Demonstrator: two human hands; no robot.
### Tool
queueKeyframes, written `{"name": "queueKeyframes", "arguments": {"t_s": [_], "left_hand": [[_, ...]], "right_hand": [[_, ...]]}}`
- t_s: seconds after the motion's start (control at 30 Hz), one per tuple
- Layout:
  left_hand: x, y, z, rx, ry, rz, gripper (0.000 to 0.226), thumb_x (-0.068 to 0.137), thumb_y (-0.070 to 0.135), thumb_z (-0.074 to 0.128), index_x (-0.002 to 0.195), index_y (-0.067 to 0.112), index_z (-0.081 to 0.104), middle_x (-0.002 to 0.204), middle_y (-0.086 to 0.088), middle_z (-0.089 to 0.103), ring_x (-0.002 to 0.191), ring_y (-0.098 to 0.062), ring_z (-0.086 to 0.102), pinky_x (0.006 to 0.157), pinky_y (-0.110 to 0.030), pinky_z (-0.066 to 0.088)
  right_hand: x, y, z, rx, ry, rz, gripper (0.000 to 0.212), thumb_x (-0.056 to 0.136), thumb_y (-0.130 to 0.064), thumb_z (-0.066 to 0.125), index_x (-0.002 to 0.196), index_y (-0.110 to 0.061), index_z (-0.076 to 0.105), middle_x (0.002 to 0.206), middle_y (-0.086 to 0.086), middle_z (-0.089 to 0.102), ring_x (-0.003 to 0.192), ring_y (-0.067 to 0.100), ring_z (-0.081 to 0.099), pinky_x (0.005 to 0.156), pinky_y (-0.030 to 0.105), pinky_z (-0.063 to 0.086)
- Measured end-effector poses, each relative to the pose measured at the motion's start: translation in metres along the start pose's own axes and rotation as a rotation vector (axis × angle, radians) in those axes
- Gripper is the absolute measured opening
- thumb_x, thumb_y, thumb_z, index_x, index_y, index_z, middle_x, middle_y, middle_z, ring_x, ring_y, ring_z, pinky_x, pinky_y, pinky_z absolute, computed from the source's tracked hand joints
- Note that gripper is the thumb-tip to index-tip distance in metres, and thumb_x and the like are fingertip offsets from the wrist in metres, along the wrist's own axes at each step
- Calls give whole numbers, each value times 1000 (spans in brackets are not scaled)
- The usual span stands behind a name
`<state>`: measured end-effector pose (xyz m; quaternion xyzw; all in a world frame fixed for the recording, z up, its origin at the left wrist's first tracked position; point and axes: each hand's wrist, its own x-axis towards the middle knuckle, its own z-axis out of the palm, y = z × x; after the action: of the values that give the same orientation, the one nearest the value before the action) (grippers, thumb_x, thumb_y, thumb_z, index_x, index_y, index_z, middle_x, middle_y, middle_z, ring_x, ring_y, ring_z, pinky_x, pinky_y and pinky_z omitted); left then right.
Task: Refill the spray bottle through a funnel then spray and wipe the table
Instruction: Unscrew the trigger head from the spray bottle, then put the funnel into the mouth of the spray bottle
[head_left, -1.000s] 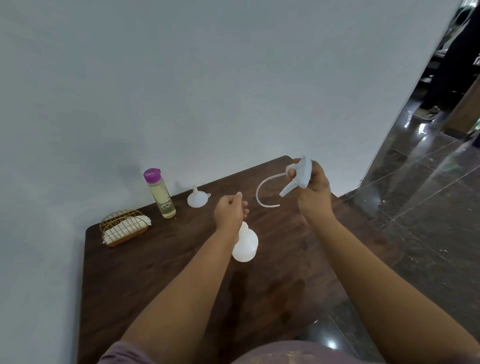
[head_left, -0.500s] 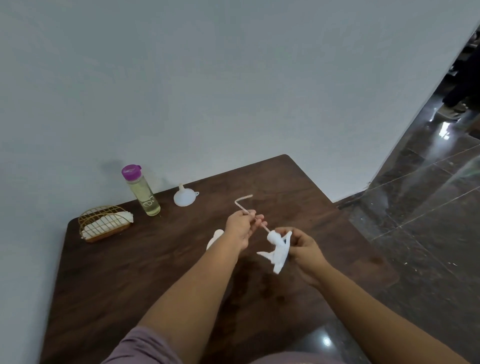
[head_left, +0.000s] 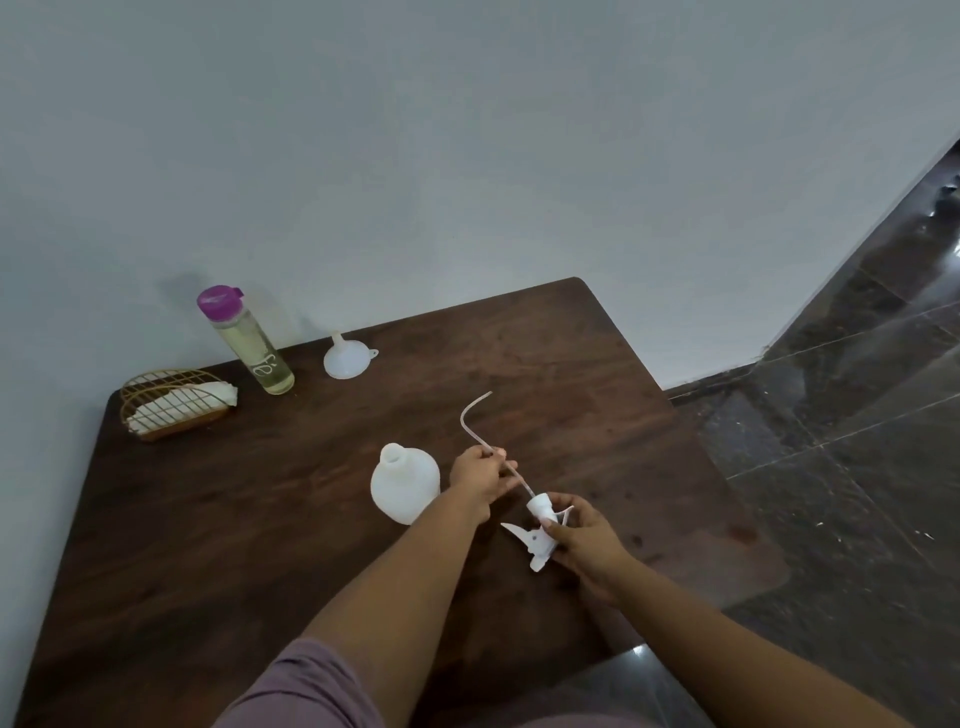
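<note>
- The right hand (head_left: 584, 540), at lower centre-right of the frame, has its fingers curled round the white spray head (head_left: 537, 530), which is off its bottle and held above the table.
- The left hand (head_left: 480, 480), just left of and above the right, pinches the thin dip tube (head_left: 475, 423) that runs from the spray head up toward the middle of the frame and bends at its far end.
- The white spray bottle (head_left: 405, 483) stands upright on the dark wooden table (head_left: 234, 519), just left of the left hand, its neck open at the top; whether the wrist touches it is hard to tell from this angle.
- A small white funnel (head_left: 347, 358) rests mouth down on the table near the wall, in the upper middle of the frame.
- To its left stands a clear refill bottle (head_left: 249, 343) with a purple cap, holding pale yellow liquid.
- Farther left, at the table's far corner, a gold wire holder (head_left: 171, 410) contains a folded white cloth (head_left: 187, 402).
- A purple sleeve (head_left: 306, 686) shows at the bottom edge of the frame.
</note>
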<state>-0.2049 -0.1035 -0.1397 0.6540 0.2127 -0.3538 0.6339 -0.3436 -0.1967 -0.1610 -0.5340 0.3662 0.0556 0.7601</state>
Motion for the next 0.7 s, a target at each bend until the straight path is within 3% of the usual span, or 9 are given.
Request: {"name": "queueKeyframes", "arguments": {"t_s": [0.1, 0.17, 0.23, 0.3, 0.53, 0.7], "left_hand": [[7, -6, -1, 107, 10, -31, 11, 94, 9, 59, 102, 3, 65, 101, -12, 68, 96, -24, 68, 78, -35, 61], [8, -8, -1, 135, 13, -32, 15, 95, 18, 60, 103, 5, 64, 93, -8, 69, 90, -24, 70, 72, -31, 61], [4, -7, -2, 171, 8, -27, 16, 94, 25, 63, 101, 10, 62, 92, -5, 70, 83, -22, 70, 64, -25, 59], [3, -6, -2, 247, 12, -3, 20, 90, 29, 68, 102, 14, 63, 97, -4, 71, 80, -18, 70, 61, -23, 57], [-1, -3, -1, 411, 37, 100, 23, 90, 31, 67, 105, 15, 61, 98, -5, 71, 71, -13, 65, 60, -23, 54], [-6, -4, -3, 433, 70, 201, 21, 90, 33, 67, 101, 18, 56, 101, -5, 69, 77, -16, 66, 74, -31, 59]], "right_hand": [[8, 7, -7, -204, 111, -20, 22, 84, -9, 70, 102, -20, 64, 106, 12, 67, 92, 23, 69, 84, 42, 57], [9, 6, -8, -405, 197, -74, 19, 80, -19, 74, 95, -24, 64, 95, 3, 67, 88, 19, 67, 77, 36, 57], [8, 2, -7, -610, 247, -132, 18, 81, -27, 73, 94, -25, 61, 87, -6, 63, 82, 13, 62, 63, 21, 47], [8, -2, -6, -737, 246, -172, 20, 83, -32, 70, 97, -23, 59, 87, -8, 61, 78, 8, 56, 57, 16, 36], [16, -13, -9, -975, 156, -212, 30, 83, -30, 69, 108, -16, 60, 108, 3, 56, 95, 14, 53, 77, 20, 35], [17, -17, -7, -1035, 128, -221, 28, 84, -30, 67, 106, -14, 60, 110, 7, 57, 105, 23, 55, 84, 25, 41]]}}
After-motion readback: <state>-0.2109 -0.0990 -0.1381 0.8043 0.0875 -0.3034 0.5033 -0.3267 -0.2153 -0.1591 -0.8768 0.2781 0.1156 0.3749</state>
